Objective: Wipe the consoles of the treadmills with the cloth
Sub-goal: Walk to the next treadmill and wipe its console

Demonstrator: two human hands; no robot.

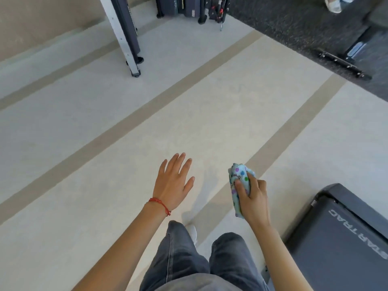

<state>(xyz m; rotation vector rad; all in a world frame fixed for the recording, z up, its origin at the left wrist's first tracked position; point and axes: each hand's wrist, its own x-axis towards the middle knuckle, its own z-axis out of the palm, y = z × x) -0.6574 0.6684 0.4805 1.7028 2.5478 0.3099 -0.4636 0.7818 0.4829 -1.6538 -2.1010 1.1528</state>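
Note:
My right hand (253,198) grips a bunched light-blue cloth (240,177) with coloured dots, held in the air over the pale floor. My left hand (173,182) hovers beside it with fingers spread and straight, holding nothing; a red string bracelet circles its wrist. The rear end of a dark grey treadmill deck (344,234) with white lettering lies at the lower right, just right of my right arm. No treadmill console shows in this view.
Pale floor with tan stripes (147,114) stretches ahead. A white-and-black machine frame leg (126,38) stands at the upper left, dark equipment (189,7) behind it. A black rubber mat (304,24) with another machine base (344,64) fills the upper right. Someone's shoe (333,4) shows there.

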